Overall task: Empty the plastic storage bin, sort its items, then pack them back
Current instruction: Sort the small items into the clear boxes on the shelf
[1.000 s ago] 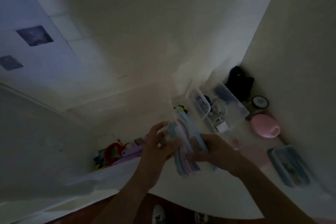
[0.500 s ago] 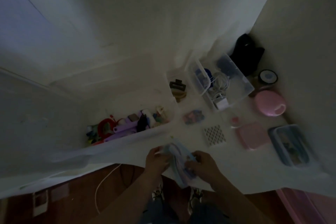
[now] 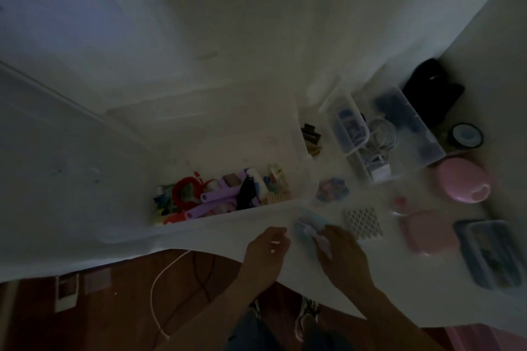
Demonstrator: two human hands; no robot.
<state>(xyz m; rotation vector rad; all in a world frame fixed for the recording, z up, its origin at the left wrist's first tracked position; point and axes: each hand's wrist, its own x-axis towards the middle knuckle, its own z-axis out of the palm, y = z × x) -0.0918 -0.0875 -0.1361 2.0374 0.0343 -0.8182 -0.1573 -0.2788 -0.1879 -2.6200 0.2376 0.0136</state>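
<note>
Plastic storage bin (image 3: 216,225) beside hands, right hand (image 3: 343,253) fingers pinching pale packets (image 3: 309,224), left hand (image 3: 266,251) fingers loose.

Pink round case (image 3: 463,183), white honeycomb-patterned mat (image 3: 362,223), purple handles (image 3: 218,200), red ring (image 3: 185,189).

White worktop (image 3: 399,291), dimly lit. On it, around a white perforated pad (image 3: 362,222): pink flat case (image 3: 426,232) just right, blue-lidded box (image 3: 489,253) farther right, pink round case (image 3: 463,184) up-right, clear organiser bin (image 3: 427,134) above, colourful small bundle (image 3: 332,189) up-left, large clear storage bin (image 3: 199,134) far left.
</note>
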